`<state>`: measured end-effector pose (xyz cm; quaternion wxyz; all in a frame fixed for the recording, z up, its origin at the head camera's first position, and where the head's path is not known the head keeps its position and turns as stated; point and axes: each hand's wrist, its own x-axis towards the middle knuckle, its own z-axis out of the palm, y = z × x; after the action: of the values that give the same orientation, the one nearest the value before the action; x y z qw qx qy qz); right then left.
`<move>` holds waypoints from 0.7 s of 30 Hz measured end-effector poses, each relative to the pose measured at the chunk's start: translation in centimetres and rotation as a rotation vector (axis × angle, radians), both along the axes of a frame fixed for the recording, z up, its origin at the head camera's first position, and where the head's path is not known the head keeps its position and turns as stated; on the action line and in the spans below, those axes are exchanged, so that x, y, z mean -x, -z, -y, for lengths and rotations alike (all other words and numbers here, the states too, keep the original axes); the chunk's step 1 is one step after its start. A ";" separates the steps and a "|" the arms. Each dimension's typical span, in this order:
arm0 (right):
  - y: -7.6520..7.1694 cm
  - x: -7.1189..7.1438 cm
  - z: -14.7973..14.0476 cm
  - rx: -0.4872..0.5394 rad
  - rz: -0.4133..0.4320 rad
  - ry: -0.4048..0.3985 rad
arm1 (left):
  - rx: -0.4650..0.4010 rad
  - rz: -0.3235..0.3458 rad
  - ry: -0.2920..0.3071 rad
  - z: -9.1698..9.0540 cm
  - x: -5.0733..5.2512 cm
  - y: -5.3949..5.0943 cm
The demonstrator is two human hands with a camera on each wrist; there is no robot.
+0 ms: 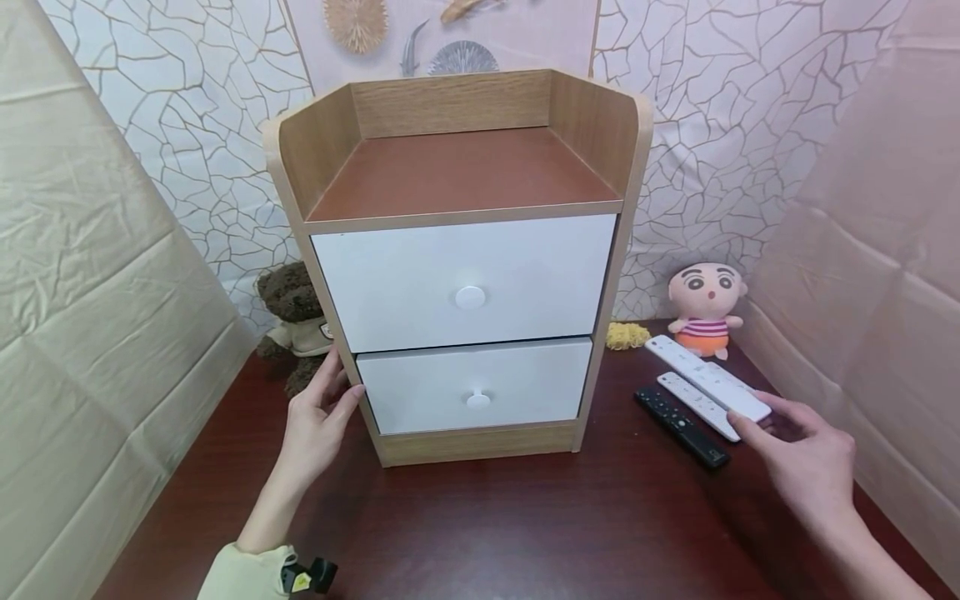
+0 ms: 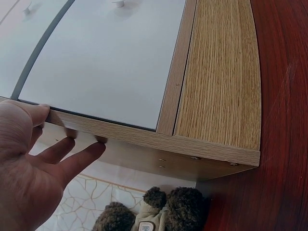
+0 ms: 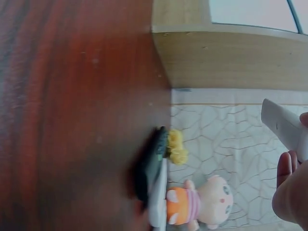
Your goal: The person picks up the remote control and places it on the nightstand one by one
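Observation:
A wooden cabinet with two white drawers stands on the dark red table, both drawers closed. My left hand rests on the cabinet's left side, thumb on the front edge and fingers on the side panel. At the right, my right hand pinches a white remote by its near end; in the right wrist view that remote is held above the table. Below it in the head view lie another white remote and a black remote. Part of a further white one shows behind the held remote.
A brown teddy bear sits behind the cabinet's left side. Back right are a plush doll and a yellow item. Beige cloth hangs at both sides, and a patterned wall covering is behind.

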<state>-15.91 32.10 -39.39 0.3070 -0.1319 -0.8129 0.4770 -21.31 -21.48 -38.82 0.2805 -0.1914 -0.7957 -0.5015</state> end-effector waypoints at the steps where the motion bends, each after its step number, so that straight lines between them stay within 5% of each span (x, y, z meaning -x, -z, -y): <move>1: -0.3 -0.1 0.0 0.014 -0.014 -0.008 | 0.001 0.002 0.001 0.0 0.0 0.0; 21: -5.1 -2.0 1.5 0.108 -0.173 0.003 | 0.017 0.012 0.013 0.2 -0.1 0.2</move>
<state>-13.87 30.61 -34.25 0.3693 -0.1077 -0.7562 0.5293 -21.26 -21.64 -39.00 0.2707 -0.1959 -0.8004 -0.4978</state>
